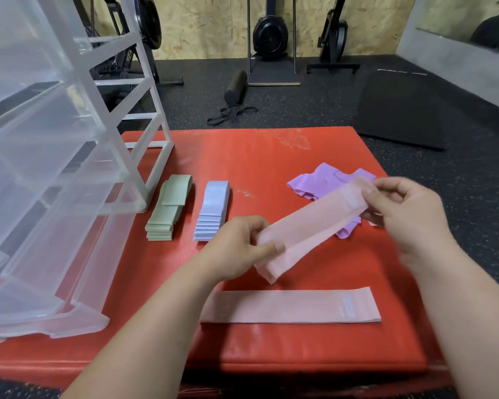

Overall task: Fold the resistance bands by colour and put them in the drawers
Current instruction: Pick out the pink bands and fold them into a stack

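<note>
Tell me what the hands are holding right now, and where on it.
One pink band: the left hand pinches its near end, the right hand its far end.

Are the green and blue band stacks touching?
Apart. The head view shows a bare strip of red mat between the green stack and the blue stack.

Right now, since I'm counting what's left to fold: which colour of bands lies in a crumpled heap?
The purple bands, at the mat's far right. The green stack and blue stack are neatly folded; the near pink band lies flat.
</note>
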Demonstrator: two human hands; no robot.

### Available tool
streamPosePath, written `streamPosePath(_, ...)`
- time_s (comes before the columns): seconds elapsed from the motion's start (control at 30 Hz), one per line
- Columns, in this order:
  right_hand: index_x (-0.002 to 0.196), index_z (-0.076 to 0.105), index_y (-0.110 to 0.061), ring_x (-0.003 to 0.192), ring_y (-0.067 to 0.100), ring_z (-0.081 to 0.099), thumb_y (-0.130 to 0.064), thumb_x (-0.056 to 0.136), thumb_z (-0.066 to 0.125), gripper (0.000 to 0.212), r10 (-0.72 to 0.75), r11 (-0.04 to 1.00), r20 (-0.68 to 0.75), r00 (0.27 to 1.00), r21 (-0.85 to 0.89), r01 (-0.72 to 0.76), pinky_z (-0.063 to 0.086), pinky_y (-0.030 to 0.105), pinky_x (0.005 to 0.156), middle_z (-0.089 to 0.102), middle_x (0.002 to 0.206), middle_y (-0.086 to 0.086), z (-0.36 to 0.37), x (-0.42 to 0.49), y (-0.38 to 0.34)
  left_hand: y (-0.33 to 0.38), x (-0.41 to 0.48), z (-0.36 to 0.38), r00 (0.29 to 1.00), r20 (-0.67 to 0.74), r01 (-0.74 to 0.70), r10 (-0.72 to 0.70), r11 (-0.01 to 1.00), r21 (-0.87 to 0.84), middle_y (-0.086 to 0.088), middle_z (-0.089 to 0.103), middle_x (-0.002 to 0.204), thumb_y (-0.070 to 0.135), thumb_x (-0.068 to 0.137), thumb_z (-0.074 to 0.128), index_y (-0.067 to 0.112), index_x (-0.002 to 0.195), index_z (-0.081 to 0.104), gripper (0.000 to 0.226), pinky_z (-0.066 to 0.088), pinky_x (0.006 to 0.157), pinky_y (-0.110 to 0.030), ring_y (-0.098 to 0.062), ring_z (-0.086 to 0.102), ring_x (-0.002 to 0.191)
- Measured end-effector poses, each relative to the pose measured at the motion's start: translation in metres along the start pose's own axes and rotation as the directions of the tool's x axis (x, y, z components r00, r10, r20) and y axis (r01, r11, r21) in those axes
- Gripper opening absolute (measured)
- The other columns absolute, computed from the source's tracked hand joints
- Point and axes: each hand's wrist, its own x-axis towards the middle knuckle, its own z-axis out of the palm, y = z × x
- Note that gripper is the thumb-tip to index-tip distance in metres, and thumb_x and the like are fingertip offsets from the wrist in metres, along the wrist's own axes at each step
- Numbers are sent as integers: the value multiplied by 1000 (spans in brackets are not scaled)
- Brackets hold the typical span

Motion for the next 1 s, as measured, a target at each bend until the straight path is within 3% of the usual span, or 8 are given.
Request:
streamPosePath(0.13,97,71,-11,75,24,71,-2,95,72,9,136,977,-27,990,-164,-138,62,36,70,74,85,15,-19,15,37,-7,-2,-7,999,-24,39,-37,996,75,14,67,67,44,83,87,33,95,72,22,46,60,-29,-6,56,59)
streamPosePath(0.2,102,72,-6,72,23,68,-1,94,73,9,161,963,-48,986,-210,-167,64,39,74,70,81,12,-26,19,46,-12,-4,-10,996,17,84,-86,991,100,10,67,67,43,84,87,34,97,74,20,49,61,-33,-6,58,58)
streamPosePath(0.27,101,72,-7,70,25,68,0,92,74,11,182,949,-59,982,-253,-191,64,45,78,71,83,15,-34,21,53,-17,-5,-12,986,90,124,-137,983,138,4,72,75,44,83,88,34,97,76,21,57,71,-42,-8,63,63)
streamPosePath(0.37,98,74,-16,77,30,73,1,88,77,20,209,915,-26,978,-347,-205,64,49,81,74,89,17,-42,21,60,-21,-9,-13,975,122,155,-184,964,215,6,74,84,45,79,90,35,97,77,24,61,84,-39,-11,70,78)
streamPosePath(0.53,110,75,-15,82,29,76,8,84,75,34,244,862,13,970,-460,-211,65,47,83,76,88,11,-50,19,64,-12,-13,-9,974,115,141,-194,921,364,11,72,89,53,81,87,32,93,74,27,60,83,-34,-7,68,85)
streamPosePath(0.67,99,75,-22,79,28,78,5,85,74,31,233,839,19,972,-509,-191,65,50,85,79,85,6,-53,15,65,-5,-15,-3,967,137,117,-214,854,507,13,68,88,58,78,86,30,91,71,35,57,76,-33,-7,65,83)
streamPosePath(0.83,89,76,-28,70,21,78,-3,81,73,27,174,792,33,984,-599,-120,63,51,87,79,75,-10,-58,7,63,0,-17,0,962,150,102,-226,816,570,10,72,87,48,80,88,25,88,75,27,58,75,-33,-12,68,83)
streamPosePath(1.0,89,77,-31,82,19,75,-10,78,73,24,34,831,23,999,-555,-16,60,42,82,77,80,-11,-59,-5,50,5,-22,3,964,150,99,-221,817,567,8,74,92,42,86,86,23,91,78,21,55,74,-31,-14,67,85)
